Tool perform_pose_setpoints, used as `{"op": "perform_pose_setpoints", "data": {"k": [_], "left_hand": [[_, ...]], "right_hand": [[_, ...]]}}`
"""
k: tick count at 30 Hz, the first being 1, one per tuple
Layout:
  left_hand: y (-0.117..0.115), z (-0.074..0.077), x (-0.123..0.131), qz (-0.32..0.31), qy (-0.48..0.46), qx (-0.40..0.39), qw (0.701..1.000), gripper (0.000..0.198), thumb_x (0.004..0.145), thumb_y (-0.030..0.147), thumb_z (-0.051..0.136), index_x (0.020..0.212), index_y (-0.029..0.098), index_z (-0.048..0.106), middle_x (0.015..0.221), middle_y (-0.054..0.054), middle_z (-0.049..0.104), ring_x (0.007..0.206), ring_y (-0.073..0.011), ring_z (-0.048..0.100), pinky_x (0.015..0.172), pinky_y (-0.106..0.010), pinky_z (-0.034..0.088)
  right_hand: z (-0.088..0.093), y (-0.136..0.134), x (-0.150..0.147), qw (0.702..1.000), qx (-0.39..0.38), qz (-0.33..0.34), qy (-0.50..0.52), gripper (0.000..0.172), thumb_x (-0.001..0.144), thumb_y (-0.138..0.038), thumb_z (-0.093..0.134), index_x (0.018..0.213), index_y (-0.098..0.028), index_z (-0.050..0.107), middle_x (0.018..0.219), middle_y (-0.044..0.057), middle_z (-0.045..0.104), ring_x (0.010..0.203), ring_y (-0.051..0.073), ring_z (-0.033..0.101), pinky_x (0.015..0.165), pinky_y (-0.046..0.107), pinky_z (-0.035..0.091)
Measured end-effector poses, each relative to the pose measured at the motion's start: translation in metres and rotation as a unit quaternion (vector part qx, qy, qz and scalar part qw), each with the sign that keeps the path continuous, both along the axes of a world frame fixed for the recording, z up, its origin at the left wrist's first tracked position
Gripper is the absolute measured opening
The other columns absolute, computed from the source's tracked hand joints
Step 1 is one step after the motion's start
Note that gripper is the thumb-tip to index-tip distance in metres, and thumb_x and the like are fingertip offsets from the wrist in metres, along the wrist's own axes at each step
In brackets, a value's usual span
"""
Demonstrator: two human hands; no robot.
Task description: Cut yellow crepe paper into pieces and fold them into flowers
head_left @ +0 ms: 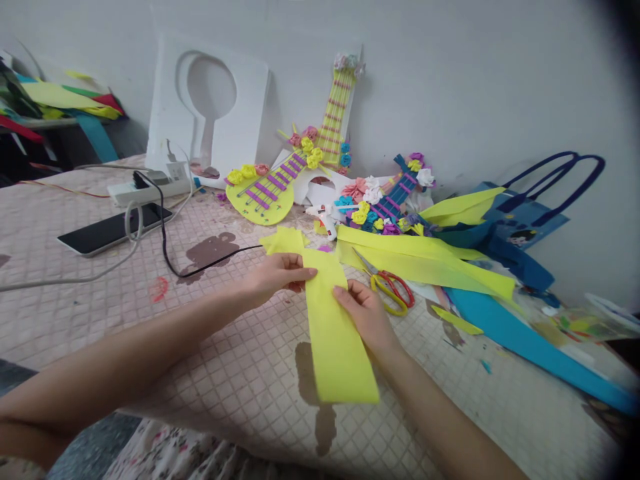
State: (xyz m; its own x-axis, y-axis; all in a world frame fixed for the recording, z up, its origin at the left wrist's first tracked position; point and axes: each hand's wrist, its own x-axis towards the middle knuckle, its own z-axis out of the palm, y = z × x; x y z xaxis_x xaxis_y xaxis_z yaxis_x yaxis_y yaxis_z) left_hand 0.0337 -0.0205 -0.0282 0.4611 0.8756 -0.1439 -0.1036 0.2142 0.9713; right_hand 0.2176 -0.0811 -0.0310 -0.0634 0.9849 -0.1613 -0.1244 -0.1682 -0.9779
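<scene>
The quilted tabletop (240, 373) fills most of the frame. At the upper left, a white board (245, 107) with a guitar-shaped hole leans against the wall. A long blue strip (520, 337) runs to the lower right, below yellow sheets (430, 257) at right of centre. The yellow strip (343, 347) lies at the centre, stretching down towards the bottom edge. A blue bag (540, 233) sits at the right. Behind the strip, across the upper middle, are a yellow guitar (267, 190) and a blue guitar (397, 200), both with paper flowers. A dark-screened tablet (117, 230) lies at the left, near a white power strip (150, 191).

Both hands are nearly closed: the left hand (285, 272) pinches the yellow strip's left edge, thumb on top, and the right hand (367, 312) grips its right edge. Scissors (383, 275) lie just beside the right hand; farther up is a white glue gun (326, 223).
</scene>
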Motion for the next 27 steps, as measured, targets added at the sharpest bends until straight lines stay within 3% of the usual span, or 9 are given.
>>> {"op": "perform_pose_setpoints", "data": {"k": [3, 6, 12, 15, 19, 27], "left_hand": [[0.004, 0.003, -0.004, -0.017, -0.011, -0.033, 0.999, 0.032, 0.063, 0.036, 0.077, 0.069, 0.013, 0.055, 0.067, 0.0, 0.059, 0.06, -0.0076, 0.055, 0.062, -0.024, 0.044], [0.006, 0.005, -0.008, -0.063, 0.02, -0.041, 0.997, 0.032, 0.063, 0.036, 0.077, 0.072, 0.012, 0.058, 0.068, 0.0, 0.061, 0.06, -0.0082, 0.055, 0.06, -0.023, 0.043], [0.0, -0.001, -0.002, -0.121, 0.094, 0.025, 0.988, 0.031, 0.065, 0.037, 0.075, 0.073, 0.012, 0.06, 0.063, 0.001, 0.059, 0.055, -0.0076, 0.053, 0.053, -0.021, 0.039], [-0.004, -0.003, 0.003, -0.109, 0.075, 0.039, 0.99, 0.031, 0.068, 0.038, 0.073, 0.078, 0.012, 0.06, 0.069, 0.0, 0.061, 0.059, -0.0085, 0.054, 0.055, -0.021, 0.04], [-0.008, -0.004, 0.009, -0.045, 0.023, 0.031, 0.998, 0.035, 0.072, 0.04, 0.069, 0.091, 0.012, 0.059, 0.083, -0.004, 0.064, 0.069, -0.0111, 0.058, 0.057, -0.021, 0.041], [-0.012, -0.009, 0.012, 0.007, 0.025, 0.05, 0.998, 0.027, 0.072, 0.038, 0.069, 0.077, 0.013, 0.059, 0.064, 0.001, 0.059, 0.053, -0.0072, 0.05, 0.047, -0.019, 0.034]], "right_hand": [[0.002, -0.003, -0.003, 0.994, -0.053, 0.048, 0.086, 0.024, 0.069, -0.039, 0.073, 0.078, -0.021, 0.062, 0.067, -0.001, 0.063, 0.056, 0.013, 0.056, 0.058, 0.027, 0.046], [-0.001, -0.002, -0.002, 0.991, -0.046, 0.064, 0.11, 0.022, 0.073, -0.041, 0.07, 0.078, -0.021, 0.061, 0.071, -0.001, 0.063, 0.058, 0.012, 0.056, 0.057, 0.026, 0.046], [-0.01, 0.008, 0.004, 0.998, 0.002, -0.044, 0.05, 0.029, 0.07, -0.041, 0.072, 0.066, -0.021, 0.053, 0.062, -0.006, 0.054, 0.054, 0.01, 0.049, 0.049, 0.022, 0.042], [-0.012, 0.01, 0.004, 0.997, 0.047, -0.058, 0.021, 0.028, 0.07, -0.04, 0.072, 0.067, -0.021, 0.053, 0.062, -0.005, 0.052, 0.054, 0.01, 0.047, 0.05, 0.023, 0.041], [-0.017, 0.009, 0.002, 0.995, 0.09, -0.047, 0.003, 0.025, 0.073, -0.04, 0.069, 0.069, -0.021, 0.054, 0.062, -0.005, 0.051, 0.055, 0.01, 0.045, 0.051, 0.023, 0.038], [-0.021, 0.007, -0.001, 0.992, 0.118, -0.032, -0.038, 0.021, 0.079, -0.04, 0.064, 0.073, -0.022, 0.054, 0.067, -0.003, 0.052, 0.06, 0.012, 0.047, 0.056, 0.025, 0.039]]}}
